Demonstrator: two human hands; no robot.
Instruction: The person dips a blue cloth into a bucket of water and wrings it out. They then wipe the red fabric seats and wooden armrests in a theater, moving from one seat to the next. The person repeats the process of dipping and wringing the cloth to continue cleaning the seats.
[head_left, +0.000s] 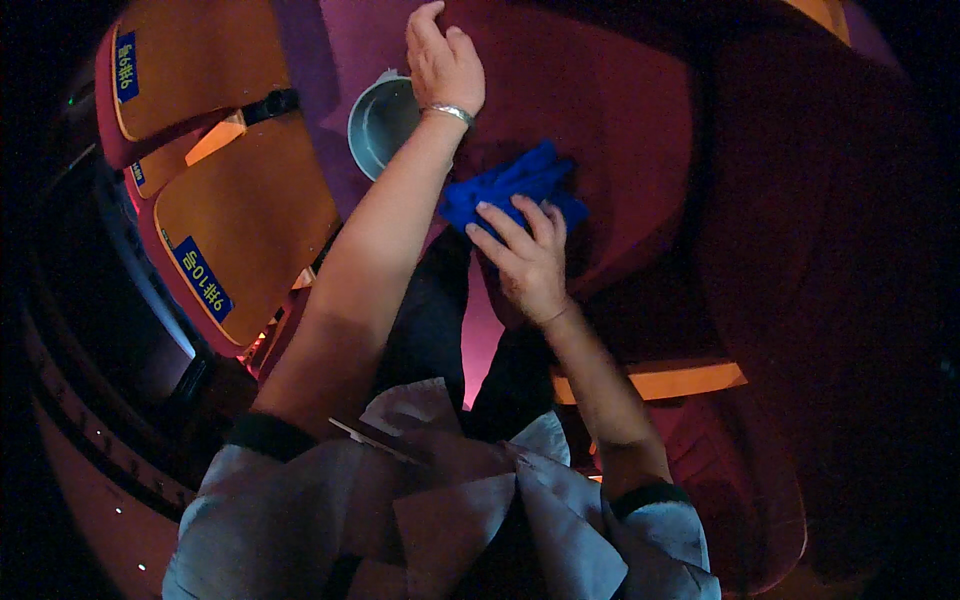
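My right hand lies with spread fingers on a crumpled blue cloth, holding it against the red seat cushion. Farther out, my left hand hangs in the air with its fingers partly apart, and no object shows in it. A silvery bracelet circles that wrist. Behind the left hand and forearm, a pale round bucket stands on the pink-lit floor; part of its rim is hidden by the arm. Its inside looks grey, and its contents cannot be made out.
Along the left, wooden seat backs with blue label plates form a row. Another red seat with an orange wooden armrest stands at lower right. My dark-trousered legs stand between the rows. The right side is very dark.
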